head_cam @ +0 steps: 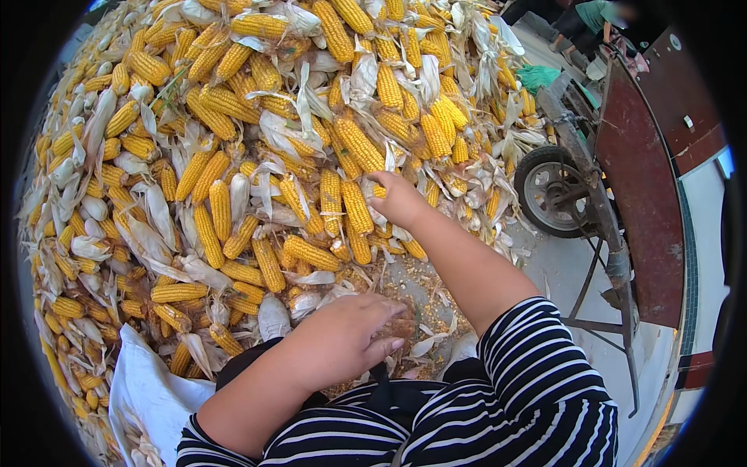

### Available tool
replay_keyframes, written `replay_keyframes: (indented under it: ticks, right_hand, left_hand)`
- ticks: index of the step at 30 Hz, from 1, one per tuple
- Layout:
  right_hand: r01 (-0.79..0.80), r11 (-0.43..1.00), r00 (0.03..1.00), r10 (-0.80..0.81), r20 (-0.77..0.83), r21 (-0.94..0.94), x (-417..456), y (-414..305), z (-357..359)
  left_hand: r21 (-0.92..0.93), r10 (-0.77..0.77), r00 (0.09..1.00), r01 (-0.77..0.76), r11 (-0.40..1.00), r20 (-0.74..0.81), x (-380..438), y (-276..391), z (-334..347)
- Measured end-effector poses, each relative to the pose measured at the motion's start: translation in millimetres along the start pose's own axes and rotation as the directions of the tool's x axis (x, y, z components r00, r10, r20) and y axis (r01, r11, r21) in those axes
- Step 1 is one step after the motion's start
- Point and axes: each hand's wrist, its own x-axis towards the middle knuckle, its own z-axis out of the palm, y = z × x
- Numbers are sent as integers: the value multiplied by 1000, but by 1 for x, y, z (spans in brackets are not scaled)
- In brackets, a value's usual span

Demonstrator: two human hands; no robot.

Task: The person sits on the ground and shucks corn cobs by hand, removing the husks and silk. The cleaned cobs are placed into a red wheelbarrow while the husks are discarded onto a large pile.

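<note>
A large heap of yellow corn cobs (219,210) spreads before me, many with pale dry husks (154,213) still attached. My right hand (400,201) reaches over the near side of the heap, thumb and forefinger apart. Between those fingertips shows a short stretch of a yellow cob (379,191); its other fingers are mostly hidden. A long bare cob (359,146) lies just beyond. Close to my body, my left hand (350,335) hovers with thumb and fingers parted. Brown corn silk (402,326) appears beside its fingertips; I cannot tell whether they touch it.
To the right stands a cart with a spoked wheel (557,192), a metal frame (618,262) and a dark red panel (642,192). A white sack (154,388) sits at lower left. Loose kernels (417,280) litter the concrete. Another person (592,17) is at far right.
</note>
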Motion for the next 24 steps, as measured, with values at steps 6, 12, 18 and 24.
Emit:
replay_keyframes:
  ticks: [6, 12, 18, 24]
  right_hand:
    - [-263, 942, 932, 192, -308, -208, 89, -7, 35]
    - [-459, 858, 886, 462, 43, 228, 68, 14, 46]
    - [-258, 900, 958, 286, -29, 352, -8, 47, 132]
    - [-384, 913, 921, 388, -2, 138, -16, 13, 144]
  left_hand:
    - [-36, -121, 988, 125, 991, 101, -2, -13, -17]
    - [-79, -135, 989, 140, 987, 63, -15, -18, -26]
    - [-133, -133, 988, 143, 981, 81, -20, -22, -28]
    - [-112, -157, 985, 164, 980, 70, -23, -23, -22]
